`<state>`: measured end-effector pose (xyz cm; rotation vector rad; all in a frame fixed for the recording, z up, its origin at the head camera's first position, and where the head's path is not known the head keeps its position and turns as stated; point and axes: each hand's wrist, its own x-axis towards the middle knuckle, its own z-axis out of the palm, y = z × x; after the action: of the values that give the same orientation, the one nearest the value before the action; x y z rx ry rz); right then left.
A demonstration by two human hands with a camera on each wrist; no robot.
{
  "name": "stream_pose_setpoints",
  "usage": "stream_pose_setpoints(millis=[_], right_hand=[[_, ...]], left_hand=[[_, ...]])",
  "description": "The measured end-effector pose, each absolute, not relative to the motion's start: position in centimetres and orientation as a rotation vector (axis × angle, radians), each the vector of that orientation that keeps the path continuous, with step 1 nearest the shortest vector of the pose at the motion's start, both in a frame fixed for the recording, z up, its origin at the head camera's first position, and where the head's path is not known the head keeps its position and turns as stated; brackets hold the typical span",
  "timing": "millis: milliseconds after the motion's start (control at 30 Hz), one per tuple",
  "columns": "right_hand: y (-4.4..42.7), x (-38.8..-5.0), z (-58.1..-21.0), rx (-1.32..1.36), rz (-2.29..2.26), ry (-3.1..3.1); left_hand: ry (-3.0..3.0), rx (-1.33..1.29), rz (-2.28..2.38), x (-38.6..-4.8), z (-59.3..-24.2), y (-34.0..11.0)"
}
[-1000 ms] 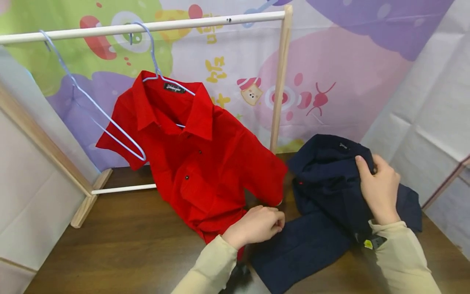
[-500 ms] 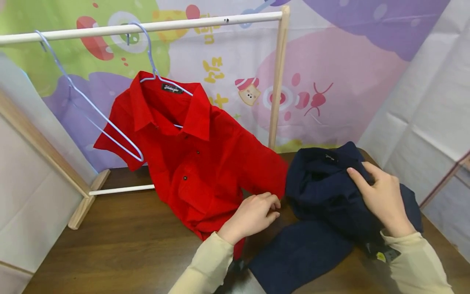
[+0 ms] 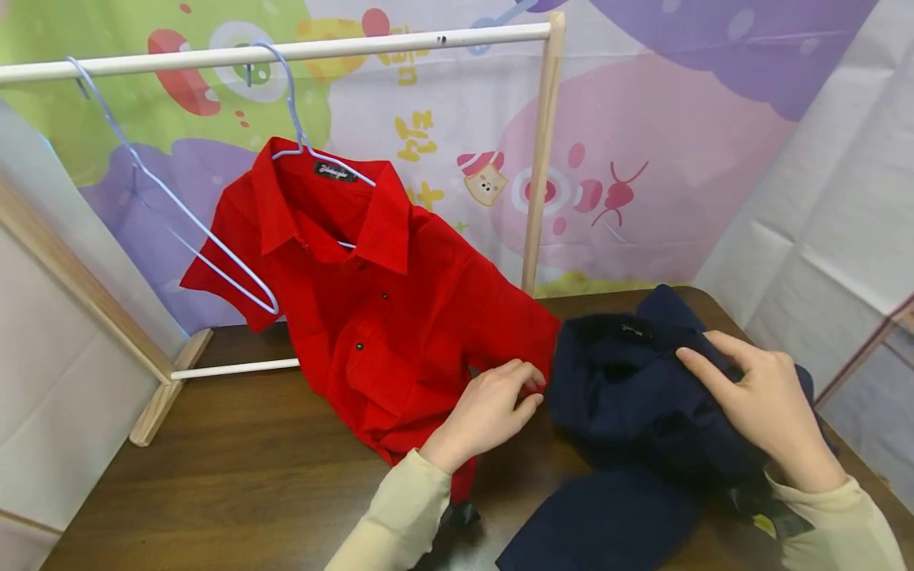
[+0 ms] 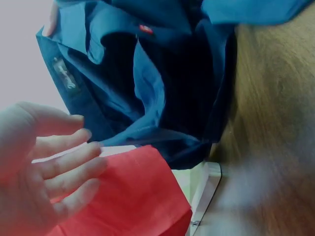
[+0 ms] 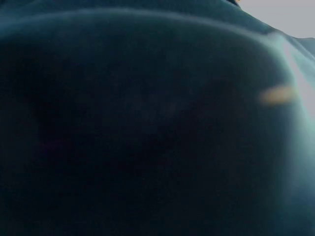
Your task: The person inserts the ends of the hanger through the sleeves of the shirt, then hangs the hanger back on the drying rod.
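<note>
My right hand (image 3: 760, 404) is pinching the navy shirt (image 3: 621, 404), which is bunching at 4 o'clock; my left hand (image 3: 493, 406) is curving loosely, red shirt (image 3: 343, 301) hanging at its 10 o'clock.

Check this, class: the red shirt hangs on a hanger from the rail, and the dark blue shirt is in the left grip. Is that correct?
Only the side is wrong: the head view shows the dark blue shirt in the right grip. The red shirt hangs on a hanger from the rail.
</note>
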<state>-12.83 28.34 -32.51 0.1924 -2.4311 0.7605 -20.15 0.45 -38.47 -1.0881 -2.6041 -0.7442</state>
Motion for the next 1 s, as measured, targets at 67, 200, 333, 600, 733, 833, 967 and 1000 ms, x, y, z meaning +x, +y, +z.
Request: stream_pose_setpoints(millis=[67, 200, 333, 600, 733, 833, 967, 1000], right_hand=[[28.3, -12.4, -32.2, 0.248, 0.760, -2.437], [28.1, -11.6, -31.7, 0.339, 0.744, -2.469], [27.6, -11.0, -31.2, 0.410, 0.720, -2.473], [26.7, -10.1, -30.7, 0.604, 0.765, -2.414], [26.5, -9.8, -30.7, 0.696, 0.800, -2.376], [26.3, -9.7, -30.5, 0.764, 0.788, -2.348], [26.0, -9.5, -30.1, 0.834, 0.762, -2.323], [26.0, -9.5, -30.1, 0.845, 0.767, -2.315]], left_hand=[[-2.594, -1.065, -0.796, -20.1, -38.3, 0.4], [-2.595, -1.037, -0.858, -20.2, -38.2, 0.4], [-2.607, -1.050, -0.903, -20.1, -38.1, 0.5], [-2.578, -1.056, -1.012, -20.0, -37.9, 0.6], [-2.540, -1.122, -1.029, -19.9, -37.8, 0.4], [-2.515, -1.194, -0.996, -19.9, -37.7, 0.2], [-2.498, -1.268, -0.956, -20.0, -37.7, 0.1], [-2.500, -1.281, -0.957, -20.0, -37.7, 0.0]])
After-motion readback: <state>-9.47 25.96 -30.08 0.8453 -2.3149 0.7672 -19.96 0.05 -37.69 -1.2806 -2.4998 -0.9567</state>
